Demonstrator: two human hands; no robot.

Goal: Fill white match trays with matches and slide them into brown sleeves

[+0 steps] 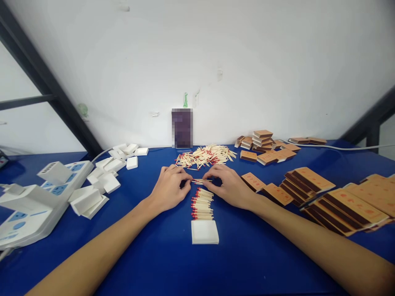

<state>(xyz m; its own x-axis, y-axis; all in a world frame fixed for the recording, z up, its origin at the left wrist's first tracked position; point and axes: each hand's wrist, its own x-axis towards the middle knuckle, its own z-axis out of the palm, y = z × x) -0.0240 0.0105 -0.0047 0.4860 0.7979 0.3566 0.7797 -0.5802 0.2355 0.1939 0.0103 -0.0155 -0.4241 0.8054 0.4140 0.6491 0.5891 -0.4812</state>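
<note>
Between my two hands lie a few matchsticks [202,181], pinched at both ends just above the blue table. My left hand [171,186] has its thumb and index finger closed at their left end, where the heads are. The right ends are between the thumb and index finger of my right hand [227,185]. Directly below, a column of matches [203,204] lies sideways, red heads to the left. A white inner matchbox tray [205,232] sits at the near end of that column. Beyond my hands is a loose heap of matches [210,155].
White trays [106,168] are scattered at the left beside a power strip [58,193] with plugged-in chargers. Orange matchbox sleeves [348,205] are stacked at the right, with more sleeves [265,146] at the back. A blurred dark rectangle [182,128] stands against the wall.
</note>
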